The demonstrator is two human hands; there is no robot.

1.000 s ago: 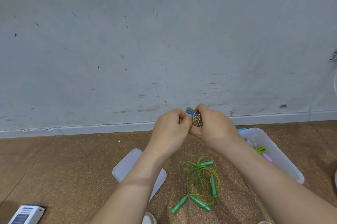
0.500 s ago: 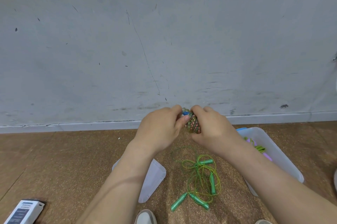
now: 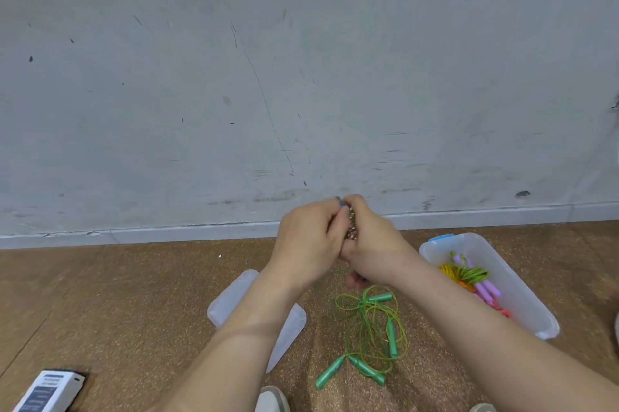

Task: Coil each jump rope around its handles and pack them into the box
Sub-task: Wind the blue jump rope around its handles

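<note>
My left hand [image 3: 310,240] and my right hand [image 3: 371,244] are pressed together in front of me, both closed around a coiled jump rope [image 3: 350,225] with a blue handle tip showing at the top; most of it is hidden between my fingers. Below my hands, green jump ropes [image 3: 370,334] with green handles lie loose and tangled on the brown floor. A clear plastic box [image 3: 522,297] stands to the right, holding coiled ropes, one green rope with purple handles [image 3: 475,277] and orange and pink ones.
The clear box lid [image 3: 231,301] lies on the floor under my left forearm. A white and dark packet [image 3: 47,391] sits at the bottom left. A grey scuffed wall with a baseboard [image 3: 167,234] rises just beyond my hands. Shoe tips [image 3: 271,400] show at the bottom edge.
My hands have closed more tightly over the coiled rope, the left hand moving right to cover it, so less of the coil shows than before.
</note>
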